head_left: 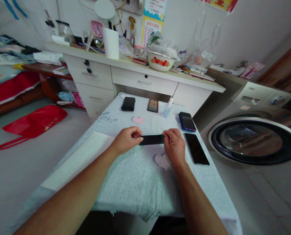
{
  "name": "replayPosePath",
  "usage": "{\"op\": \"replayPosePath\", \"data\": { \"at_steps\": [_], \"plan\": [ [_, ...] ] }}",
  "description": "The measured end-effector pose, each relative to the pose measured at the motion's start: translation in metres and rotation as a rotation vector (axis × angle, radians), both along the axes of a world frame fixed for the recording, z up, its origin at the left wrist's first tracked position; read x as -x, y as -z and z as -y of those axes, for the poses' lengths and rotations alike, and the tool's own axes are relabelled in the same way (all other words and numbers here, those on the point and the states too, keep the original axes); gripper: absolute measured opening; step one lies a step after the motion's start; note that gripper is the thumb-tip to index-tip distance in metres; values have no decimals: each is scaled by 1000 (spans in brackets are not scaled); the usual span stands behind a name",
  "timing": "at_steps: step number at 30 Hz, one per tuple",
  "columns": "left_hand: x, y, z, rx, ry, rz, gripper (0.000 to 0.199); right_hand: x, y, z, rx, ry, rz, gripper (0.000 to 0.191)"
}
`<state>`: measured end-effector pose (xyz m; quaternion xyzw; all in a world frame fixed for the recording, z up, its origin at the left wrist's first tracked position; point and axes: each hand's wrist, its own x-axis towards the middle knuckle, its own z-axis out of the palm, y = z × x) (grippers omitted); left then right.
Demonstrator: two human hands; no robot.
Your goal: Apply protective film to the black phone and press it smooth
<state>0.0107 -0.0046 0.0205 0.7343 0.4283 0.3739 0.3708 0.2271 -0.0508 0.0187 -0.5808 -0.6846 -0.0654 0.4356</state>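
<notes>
A black phone (152, 139) is held sideways, a hand at each end, over the middle of the cloth-covered table (135, 182). My left hand (127, 139) pinches its left end between thumb and fingers. At the right end, my right hand (174, 146) grips with closed fingers. To the right of my right hand lies a large dark phone (196, 148), with a purple-edged phone (187, 122) just behind it. Farther back are a black phone (128, 104), a brown phone (153, 105) and a small clear spray bottle (167, 108) standing upright.
Behind the table stands a white desk (91, 73) bearing a flowered bowl (160, 61) and a white roll (111, 43). A washing machine (258, 124) is on the right. A red bag (37, 122) lies on the floor at the left.
</notes>
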Motion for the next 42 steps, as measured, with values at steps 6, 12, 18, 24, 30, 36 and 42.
{"op": "replayPosePath", "data": {
  "at_steps": [6, 12, 18, 24, 30, 36, 42],
  "plan": [
    [-1, 0, 1, -7, -8, 3, 10, -4, 2, -1, 3, 41, 0, 22],
    [0, 1, 1, -26, -28, -5, 10, -4, 1, -2, 1, 65, -9, 23],
    [1, 1, 0, -57, -57, -23, 10, -7, 4, -5, -17, 82, -14, 24],
    [1, 1, 0, -75, -79, -18, 10, -8, 2, -5, -24, 121, -22, 24],
    [1, 1, 1, -85, -75, -28, 9, -11, 3, -7, -29, 140, -29, 23],
    [3, 3, -1, -95, -69, -26, 10, -13, 4, -8, -8, 182, -36, 24],
    [2, 3, -1, -92, -64, -19, 10, -15, 4, -8, 21, 226, -48, 25]
  ]
}}
